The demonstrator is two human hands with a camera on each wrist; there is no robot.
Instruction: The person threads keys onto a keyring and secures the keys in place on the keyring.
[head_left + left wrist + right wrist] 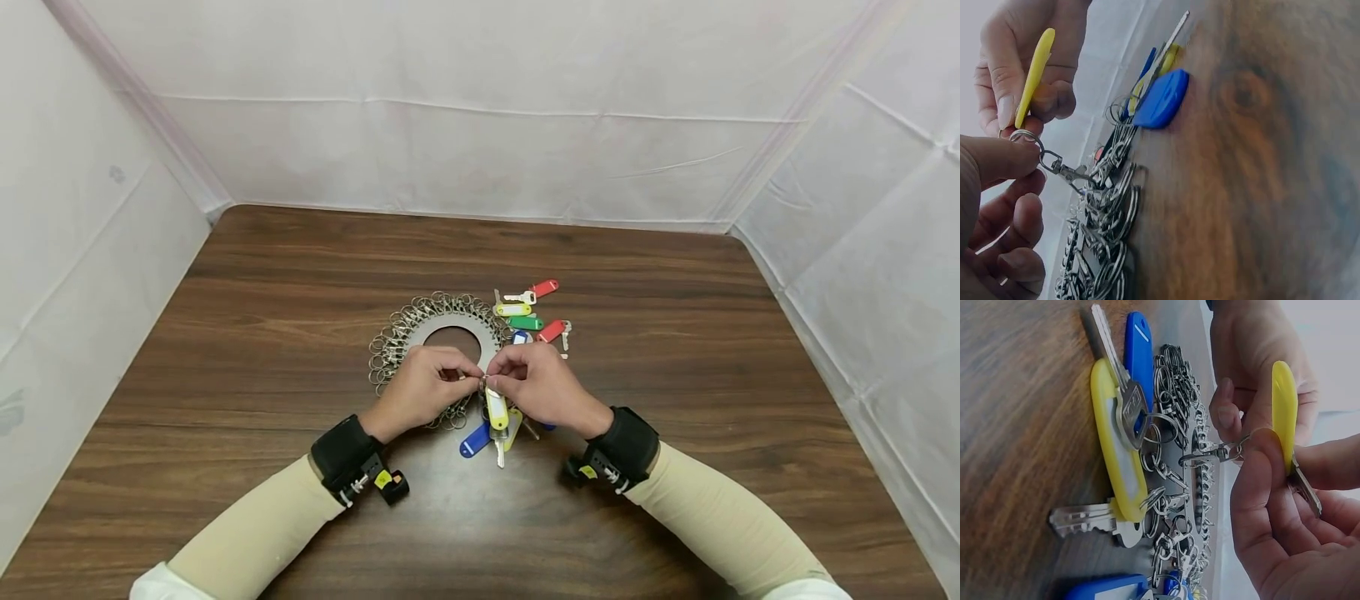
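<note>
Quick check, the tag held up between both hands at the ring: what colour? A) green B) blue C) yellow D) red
C: the yellow tag hangs from the small ring pinched between the left hand and right hand; the wrist views show the same yellow tag in the fingers, while a blue tag lies on the table.

Ring-shaped key organizer (420,333) lies mid-table (675,467). Loose tagged keys (528,312) just right of it, toward far side. Left hand (420,387) and right hand (543,385) meet above organizer's near right edge, split ring (1024,135) between fingertips. Tag (496,408) hangs below ring. More tagged keys (476,439) on table under hands, near side.
</note>
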